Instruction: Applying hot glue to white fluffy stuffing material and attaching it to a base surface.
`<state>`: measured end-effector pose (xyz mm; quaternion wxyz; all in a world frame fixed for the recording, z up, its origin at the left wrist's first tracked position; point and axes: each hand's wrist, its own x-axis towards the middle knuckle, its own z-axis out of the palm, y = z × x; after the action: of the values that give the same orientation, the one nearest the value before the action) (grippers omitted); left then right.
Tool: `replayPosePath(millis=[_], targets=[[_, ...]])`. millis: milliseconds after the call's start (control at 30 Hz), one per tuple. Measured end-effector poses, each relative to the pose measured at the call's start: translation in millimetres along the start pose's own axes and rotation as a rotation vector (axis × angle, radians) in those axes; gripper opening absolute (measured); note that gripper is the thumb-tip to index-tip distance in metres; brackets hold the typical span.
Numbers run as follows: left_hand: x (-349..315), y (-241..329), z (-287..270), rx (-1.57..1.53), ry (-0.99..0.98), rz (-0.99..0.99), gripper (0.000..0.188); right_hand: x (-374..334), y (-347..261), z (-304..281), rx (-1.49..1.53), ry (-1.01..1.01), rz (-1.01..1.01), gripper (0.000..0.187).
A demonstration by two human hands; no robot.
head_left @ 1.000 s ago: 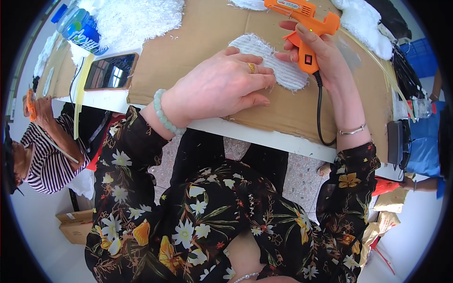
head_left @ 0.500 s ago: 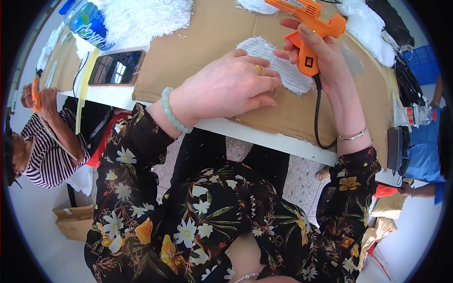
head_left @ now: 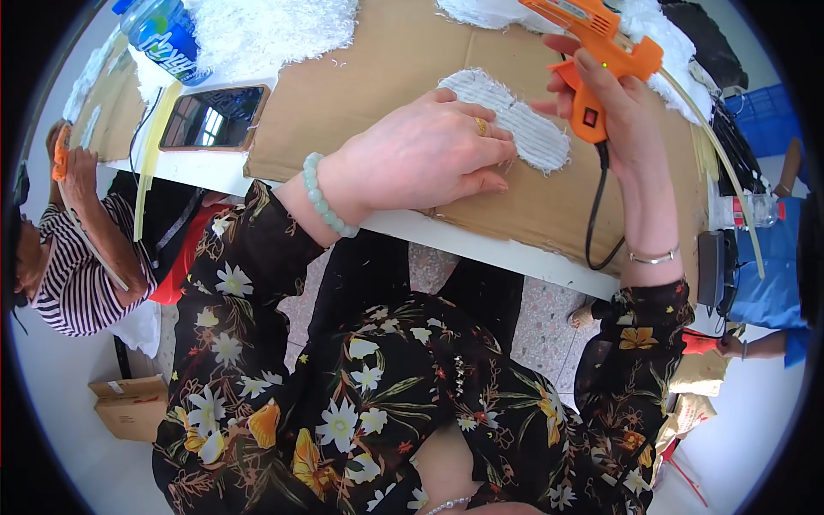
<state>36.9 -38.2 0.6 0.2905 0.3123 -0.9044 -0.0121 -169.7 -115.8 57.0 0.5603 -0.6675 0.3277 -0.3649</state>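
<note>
In the head view, your right hand [head_left: 614,103] grasps an orange glue gun [head_left: 596,51] by its handle, with the fingers wrapped around the grip and trigger and the thumb up along the near side. The gun is raised over the table, its front end cut off by the top edge. A black cord [head_left: 594,219] loops down from the handle, and a long, pale glue stick [head_left: 721,154] trails from behind the gun toward the right.

Your left hand [head_left: 433,154] lies palm down, its fingers loosely bent and spread over the left side of a white ribbed pad [head_left: 545,142]; you hide that side, so I cannot tell whether the fingers pinch it or only rest there. The pad sits on brown cardboard [head_left: 386,64], in front of you and between your hands, its frayed right end uncovered.

To your left, a phone [head_left: 215,118] lies near some yellowish sticks [head_left: 148,184], with a blue-labelled bottle [head_left: 167,43] and a heap of white fluffy material [head_left: 270,30] beyond. Farther left, a co-worker in a striped top [head_left: 90,275] holds another orange tool [head_left: 60,153].
</note>
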Motion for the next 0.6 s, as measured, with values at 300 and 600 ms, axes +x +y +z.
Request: replayPosePath(millis=[300, 600], targets=[[-1.9, -4.9, 2.5, -0.001, -0.011, -0.009, 0.026, -38.4, -8.5, -3.5, -0.343, -0.017, 0.239, 0.03], [-1.8, -5.6, 4.2, 0.005, -0.011, -0.013, 0.026, -33.7, -19.5, 4.6, -0.535, -0.101, 0.307, 0.027]])
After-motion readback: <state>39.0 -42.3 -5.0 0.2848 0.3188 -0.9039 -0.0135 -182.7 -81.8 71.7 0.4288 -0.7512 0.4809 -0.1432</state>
